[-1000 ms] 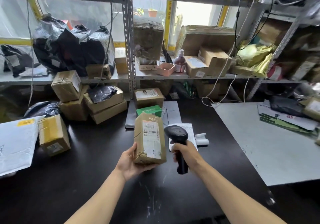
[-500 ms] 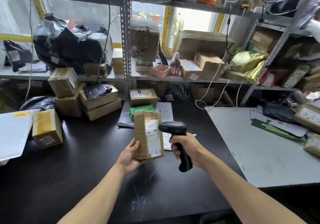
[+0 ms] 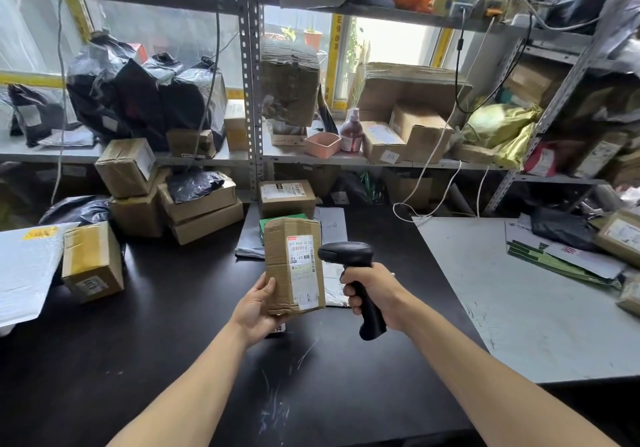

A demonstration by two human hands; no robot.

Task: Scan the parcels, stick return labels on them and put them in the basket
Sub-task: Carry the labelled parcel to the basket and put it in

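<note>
Overhead, cluttered shelves [image 3: 346,161]; over black table [image 3: 138,360], left hand [image 3: 254,308] clutching parcel [image 3: 292,266], right hand [image 3: 375,291] gripping scanner [image 3: 349,256].

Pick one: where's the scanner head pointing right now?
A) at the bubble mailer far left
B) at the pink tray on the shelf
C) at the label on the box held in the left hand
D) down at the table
C: the right hand grips the scanner with its head turned toward the white label on the cardboard box that the left hand holds upright.
</note>
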